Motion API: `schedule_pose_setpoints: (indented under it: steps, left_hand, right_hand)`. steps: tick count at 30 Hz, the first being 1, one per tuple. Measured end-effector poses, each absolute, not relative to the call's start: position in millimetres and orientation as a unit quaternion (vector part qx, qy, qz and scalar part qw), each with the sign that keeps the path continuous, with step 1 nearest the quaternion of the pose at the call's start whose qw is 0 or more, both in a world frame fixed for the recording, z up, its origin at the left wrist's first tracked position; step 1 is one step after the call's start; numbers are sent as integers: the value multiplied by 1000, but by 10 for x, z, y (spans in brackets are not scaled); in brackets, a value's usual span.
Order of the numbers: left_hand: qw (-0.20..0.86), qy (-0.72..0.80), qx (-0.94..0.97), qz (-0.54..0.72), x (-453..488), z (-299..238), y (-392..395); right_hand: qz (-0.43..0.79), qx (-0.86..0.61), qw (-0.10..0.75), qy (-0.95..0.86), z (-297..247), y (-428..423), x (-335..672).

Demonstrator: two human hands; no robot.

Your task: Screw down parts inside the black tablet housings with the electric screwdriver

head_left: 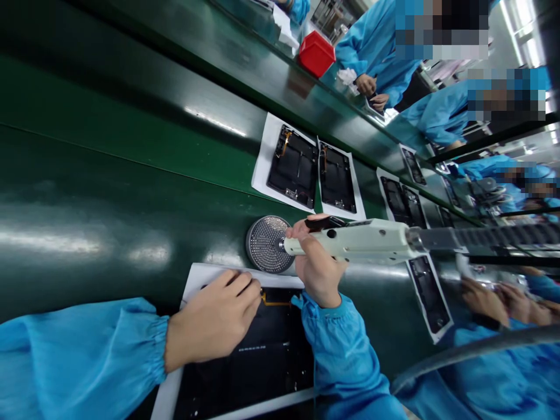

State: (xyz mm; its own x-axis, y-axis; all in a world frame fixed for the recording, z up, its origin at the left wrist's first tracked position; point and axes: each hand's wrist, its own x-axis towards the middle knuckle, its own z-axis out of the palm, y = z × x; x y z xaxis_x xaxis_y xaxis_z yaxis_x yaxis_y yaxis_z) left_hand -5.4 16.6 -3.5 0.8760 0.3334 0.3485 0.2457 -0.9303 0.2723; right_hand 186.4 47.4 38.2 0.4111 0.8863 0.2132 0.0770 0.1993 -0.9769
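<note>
Right hand (317, 268) closed around electric screwdriver (359, 239); left hand (214, 315) open, resting on black device housing (258, 361).

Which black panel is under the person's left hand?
The large black panel at the bottom of the view, with an orange flex strip along its top edge. Only it lies beneath the left hand; the other panels lie farther off, untouched by it.

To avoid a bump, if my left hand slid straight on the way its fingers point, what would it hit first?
From the left hand, the first thing looks like the right hand gripping the pale electric screwdriver, though depth is hard to judge here.
</note>
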Motion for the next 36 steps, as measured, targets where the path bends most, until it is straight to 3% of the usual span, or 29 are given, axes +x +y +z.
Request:
schedule_pose_setpoints:
  steps: [5, 12, 21, 36]
  left_hand:
    - [108, 148, 963, 199, -57, -59, 173]
    - [116, 174, 950, 232, -58, -61, 182]
    - [108, 182, 952, 223, -38, -25, 198]
    - [101, 185, 948, 238, -30, 17, 202]
  right_hand:
    - [313, -565, 626, -437, 374, 485, 1855]
    - [313, -495, 672, -452, 606, 284, 1816]
    - [404, -464, 577, -537, 585, -195, 1672]
    - [381, -483, 590, -523, 514, -167, 1624]
